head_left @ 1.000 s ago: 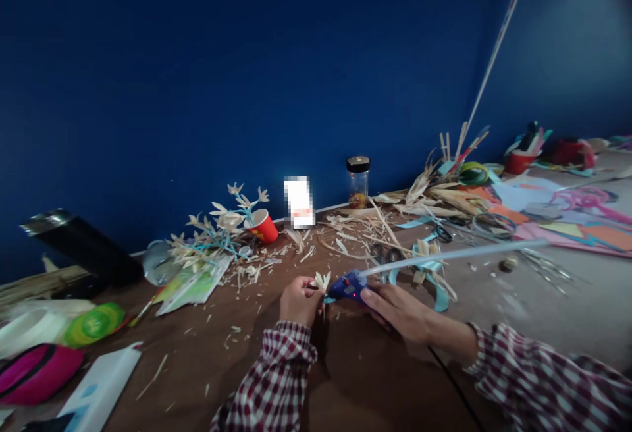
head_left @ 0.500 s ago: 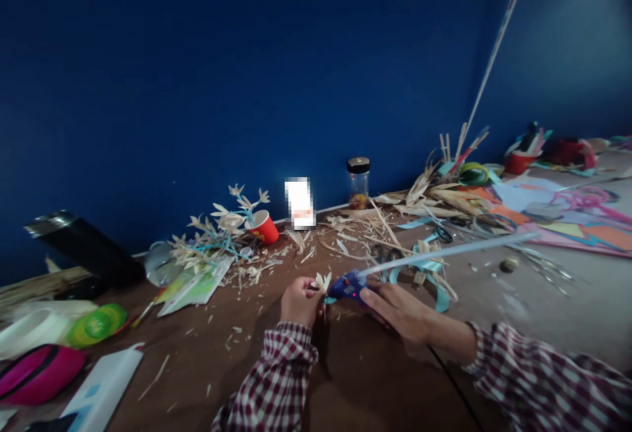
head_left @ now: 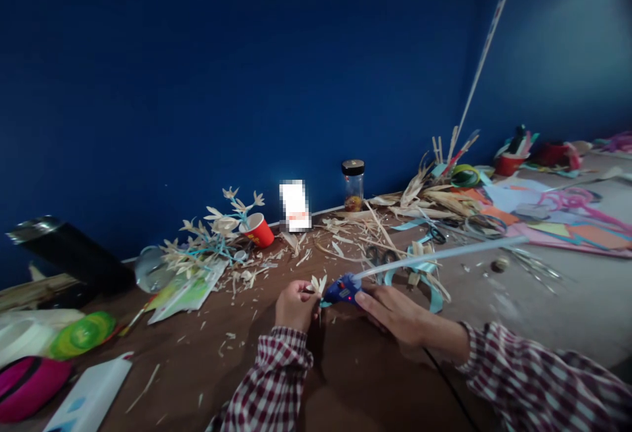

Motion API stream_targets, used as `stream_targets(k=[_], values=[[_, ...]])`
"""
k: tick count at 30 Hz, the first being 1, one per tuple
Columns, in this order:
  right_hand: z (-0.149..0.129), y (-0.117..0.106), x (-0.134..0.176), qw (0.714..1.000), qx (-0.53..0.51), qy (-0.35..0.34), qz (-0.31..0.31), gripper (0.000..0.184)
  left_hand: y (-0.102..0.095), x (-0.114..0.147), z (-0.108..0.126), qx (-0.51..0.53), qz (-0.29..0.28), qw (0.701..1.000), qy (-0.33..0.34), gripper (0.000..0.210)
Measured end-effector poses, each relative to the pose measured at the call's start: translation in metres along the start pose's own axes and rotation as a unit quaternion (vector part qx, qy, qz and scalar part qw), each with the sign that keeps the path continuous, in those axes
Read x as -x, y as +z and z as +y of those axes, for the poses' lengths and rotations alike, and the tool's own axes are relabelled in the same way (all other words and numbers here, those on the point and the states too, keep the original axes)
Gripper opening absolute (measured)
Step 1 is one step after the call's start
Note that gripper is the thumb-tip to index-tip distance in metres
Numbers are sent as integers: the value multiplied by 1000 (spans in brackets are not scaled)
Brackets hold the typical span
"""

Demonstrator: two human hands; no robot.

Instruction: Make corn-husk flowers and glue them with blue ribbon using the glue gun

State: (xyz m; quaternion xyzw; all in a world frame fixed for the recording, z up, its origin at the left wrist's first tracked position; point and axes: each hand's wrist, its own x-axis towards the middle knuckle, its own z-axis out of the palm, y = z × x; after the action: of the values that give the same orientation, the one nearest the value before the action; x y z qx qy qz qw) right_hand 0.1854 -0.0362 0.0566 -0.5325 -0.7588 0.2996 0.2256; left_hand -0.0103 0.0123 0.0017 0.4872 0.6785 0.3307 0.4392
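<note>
Between the pinched fingers of my left hand [head_left: 295, 307] is a small pale flower [head_left: 318, 284], its petals fanned upward; it looks made of dried husk. My right hand [head_left: 395, 313] wraps around a blue hot glue gun [head_left: 343, 289] with a small red light lit on its side. The gun's nozzle points left and meets the base of the flower, though I cannot tell whether it touches. A long translucent glue stick [head_left: 439, 253] sticks out of the gun's back toward the right. A dark cord runs down from below my right hand.
A tilted red paper cup [head_left: 260, 230] holds husk flowers [head_left: 197, 247] on blue stems. A lidded jar [head_left: 353, 188] stands by the wall. Scissors [head_left: 382, 255], light blue ribbon [head_left: 435, 297], dried husks [head_left: 434, 198] and coloured paper lie rightward. A black bottle [head_left: 74, 254] leans at left.
The view has shifted slightly, so everything sits a little farther left. Both hands keep their holds, the glue gun's nozzle still at the flower's base.
</note>
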Motion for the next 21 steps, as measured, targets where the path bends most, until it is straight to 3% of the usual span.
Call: stream_targets(k=[8, 17, 21], values=[[-4, -6, 1, 1000, 13, 3, -23, 43, -2, 2, 1, -13, 0, 1000, 0, 20], [16, 0, 3, 980, 133, -149, 16, 32, 2, -2, -3, -18, 15, 1000, 4, 20], [17, 4, 1, 973, 161, -158, 47, 37, 1, -3, -5, 5, 9, 1000, 10, 21]])
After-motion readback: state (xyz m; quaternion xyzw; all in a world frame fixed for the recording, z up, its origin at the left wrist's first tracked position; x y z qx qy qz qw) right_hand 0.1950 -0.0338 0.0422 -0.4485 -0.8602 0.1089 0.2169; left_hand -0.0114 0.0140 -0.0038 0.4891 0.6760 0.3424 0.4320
